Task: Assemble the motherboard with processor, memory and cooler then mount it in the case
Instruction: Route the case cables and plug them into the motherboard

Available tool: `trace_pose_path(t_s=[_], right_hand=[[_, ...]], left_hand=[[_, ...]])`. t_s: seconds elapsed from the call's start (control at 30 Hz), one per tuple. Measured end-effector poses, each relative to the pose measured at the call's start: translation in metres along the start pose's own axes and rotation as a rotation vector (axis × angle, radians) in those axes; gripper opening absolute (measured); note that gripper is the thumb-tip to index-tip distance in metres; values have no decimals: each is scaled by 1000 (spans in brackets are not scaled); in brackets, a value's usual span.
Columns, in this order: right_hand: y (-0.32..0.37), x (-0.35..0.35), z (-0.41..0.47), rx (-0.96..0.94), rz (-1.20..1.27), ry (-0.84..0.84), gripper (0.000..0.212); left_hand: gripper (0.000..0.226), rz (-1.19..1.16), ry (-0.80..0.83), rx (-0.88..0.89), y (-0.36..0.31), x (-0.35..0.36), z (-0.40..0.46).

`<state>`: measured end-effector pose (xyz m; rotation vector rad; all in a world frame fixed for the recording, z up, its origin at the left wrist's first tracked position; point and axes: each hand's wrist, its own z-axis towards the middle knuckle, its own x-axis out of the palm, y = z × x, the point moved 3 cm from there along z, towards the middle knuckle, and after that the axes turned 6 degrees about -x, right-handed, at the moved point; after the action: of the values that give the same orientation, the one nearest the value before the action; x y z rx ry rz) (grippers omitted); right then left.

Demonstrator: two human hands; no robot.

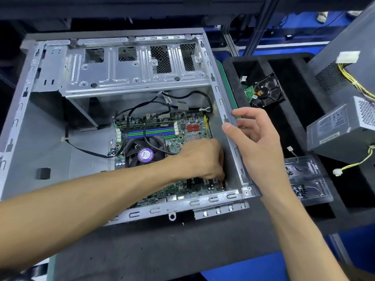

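left hand [205,159] fingers hidden, power supply [343,128] cut off right

— Where's the case [48,118]?

— Lying open on its side, a grey steel shell filling the left and centre, its perforated drive cage at twelve o'clock.

— And the motherboard [190,126]?

— Flat on the case floor, toward five o'clock of the interior. Green board, with blue and green memory slots [148,132] along its far edge.

— The cooler [144,153]?

— A black fan with a purple round label, seated on the board at nine o'clock of it. Black cables cross above.
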<state>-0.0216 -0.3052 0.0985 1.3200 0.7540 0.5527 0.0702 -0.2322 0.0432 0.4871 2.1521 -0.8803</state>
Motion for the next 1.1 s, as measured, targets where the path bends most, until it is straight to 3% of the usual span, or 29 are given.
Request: trace_pose_path(t_s=[0.3,0.57,1.1], right_hand=[[-1,0,1,-3,14,-9,23],[-1,0,0,-8,14,-7,23],[-1,-1,0,11,15,-2,24]], left_hand=[[32,-122,90,-16,4,4,4],[16,-197,134,-33,6,3,5],[32,-67,36,83,5,7,0]])
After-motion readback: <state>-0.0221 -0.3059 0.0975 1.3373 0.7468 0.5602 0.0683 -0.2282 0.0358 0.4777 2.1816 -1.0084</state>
